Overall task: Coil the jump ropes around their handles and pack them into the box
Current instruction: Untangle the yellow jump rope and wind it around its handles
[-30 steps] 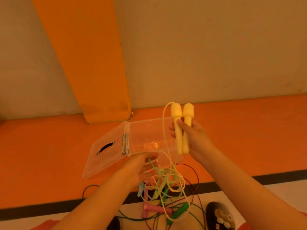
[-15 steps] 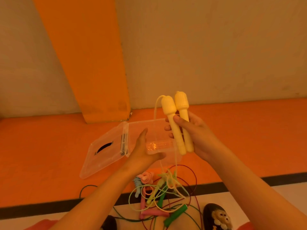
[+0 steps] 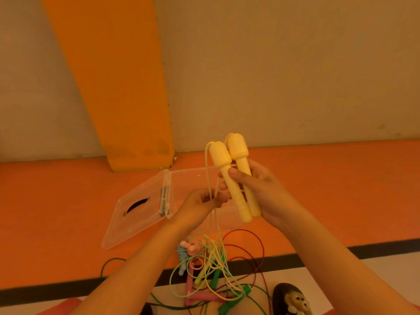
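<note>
1. Frame centre: our right hand (image 3: 261,192) grasps both yellow handles (image 3: 236,178), upright, side by side.
2. Our left hand (image 3: 202,201) pinches the yellow cord (image 3: 209,176) just left of them.
3. Clear box (image 3: 188,181) lies open behind; other ropes (image 3: 209,269) tangled below.

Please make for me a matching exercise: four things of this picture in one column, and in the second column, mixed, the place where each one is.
Things
1. pair of pale yellow plastic jump-rope handles
2. thin yellow rope cord
3. clear plastic box lid
4. green plastic handle

Places
A. swung open, on the orange surface
B. gripped together in the right hand
C. low down, in the tangle of coloured ropes
D. pinched by the left hand

Pairs: 1-B, 2-D, 3-A, 4-C
</note>
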Action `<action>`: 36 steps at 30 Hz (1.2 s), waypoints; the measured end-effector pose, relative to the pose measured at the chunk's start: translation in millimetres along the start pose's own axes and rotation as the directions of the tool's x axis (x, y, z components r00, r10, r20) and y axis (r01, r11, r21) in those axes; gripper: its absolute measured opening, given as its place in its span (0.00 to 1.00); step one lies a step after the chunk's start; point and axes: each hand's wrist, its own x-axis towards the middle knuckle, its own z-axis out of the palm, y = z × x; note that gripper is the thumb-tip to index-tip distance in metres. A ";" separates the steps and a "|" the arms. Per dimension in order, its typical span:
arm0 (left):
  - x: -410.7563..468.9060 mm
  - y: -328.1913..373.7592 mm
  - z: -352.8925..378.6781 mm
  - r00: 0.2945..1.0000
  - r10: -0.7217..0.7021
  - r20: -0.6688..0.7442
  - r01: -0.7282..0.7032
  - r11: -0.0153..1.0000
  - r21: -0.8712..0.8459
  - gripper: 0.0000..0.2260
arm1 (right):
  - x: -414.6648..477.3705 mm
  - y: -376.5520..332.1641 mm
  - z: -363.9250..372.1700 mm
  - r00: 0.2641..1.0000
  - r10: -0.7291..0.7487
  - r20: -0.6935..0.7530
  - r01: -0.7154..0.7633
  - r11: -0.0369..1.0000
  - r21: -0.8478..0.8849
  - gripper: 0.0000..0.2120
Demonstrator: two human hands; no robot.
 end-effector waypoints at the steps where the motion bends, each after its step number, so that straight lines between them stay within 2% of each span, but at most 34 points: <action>1: 2.1 -6.0 -2.0 0.999 -0.026 0.021 0.024 0.997 0.069 0.07 | 1.1 -2.9 -4.0 0.999 -0.014 -0.028 0.014 1.000 0.007 0.13; 4: 5.0 -25.1 -4.0 0.984 -0.150 0.100 0.115 0.949 0.293 0.07 | 2.5 -13.7 -19.0 0.992 -0.067 -0.106 0.075 0.995 0.071 0.15; 6: 4.8 -34.9 -3.0 0.964 -0.236 0.119 0.182 0.919 0.349 0.09 | 2.4 -16.1 -26.0 0.987 -0.084 -0.137 0.093 0.994 0.058 0.16; 8: 6.4 -38.7 -2.5 0.962 -0.260 0.088 0.214 0.912 0.350 0.11 | 3.3 -10.0 -29.2 0.982 -0.077 -0.174 0.077 0.997 -0.005 0.14; 11: 9.2 -19.8 -0.9 0.990 -0.140 -0.029 0.142 0.957 0.252 0.11 | 6.1 6.6 -30.6 0.976 0.001 -0.219 -0.012 0.999 -0.048 0.13; 13: 8.6 7.8 -1.8 0.985 -0.005 -0.170 0.002 1.000 -0.019 0.10 | 7.5 15.5 -29.3 0.969 0.074 -0.237 -0.091 0.994 -0.060 0.16; 15: 8.3 32.7 -10.5 0.969 0.044 -0.242 -0.131 0.925 -0.355 0.09 | 9.0 23.2 -25.4 0.965 0.121 -0.233 -0.131 0.991 -0.027 0.15; 17: 9.0 42.0 -21.7 0.969 0.039 -0.243 -0.160 0.848 -0.506 0.09 | 9.8 30.5 -20.1 0.969 0.151 -0.198 -0.151 0.988 0.014 0.16; 19: 7.2 42.4 -25.5 0.977 0.025 -0.211 -0.132 0.850 -0.510 0.09 | 9.0 36.5 -14.0 0.972 0.185 -0.147 -0.192 0.981 -0.034 0.18; 23: 3.1 43.3 -14.0 0.993 0.088 -0.076 -0.114 0.876 -0.468 0.10 | 4.8 46.3 -3.0 0.973 0.221 -0.068 -0.229 0.964 -0.137 0.13; 28: 0.0 43.4 -19.0 0.994 0.076 -0.078 -0.108 0.796 -0.596 0.10 | 8.4 49.1 2.3 0.976 0.216 -0.012 -0.216 0.974 -0.065 0.15; 31: 0.9 39.7 -19.3 0.993 0.078 -0.083 -0.113 0.782 -0.614 0.10 | 12.7 47.9 1.0 0.966 0.252 -0.052 -0.257 0.952 -0.168 0.16; 34: 0.7 35.1 -18.4 0.993 0.058 -0.101 -0.104 0.828 -0.550 0.09 | 14.0 51.9 1.4 0.952 0.291 -0.098 -0.307 0.900 -0.308 0.17; 36: 0.9 30.7 -22.8 0.987 0.038 -0.157 -0.101 0.905 -0.413 0.08 | 13.5 54.1 4.1 0.960 0.258 -0.108 -0.279 0.911 -0.303 0.16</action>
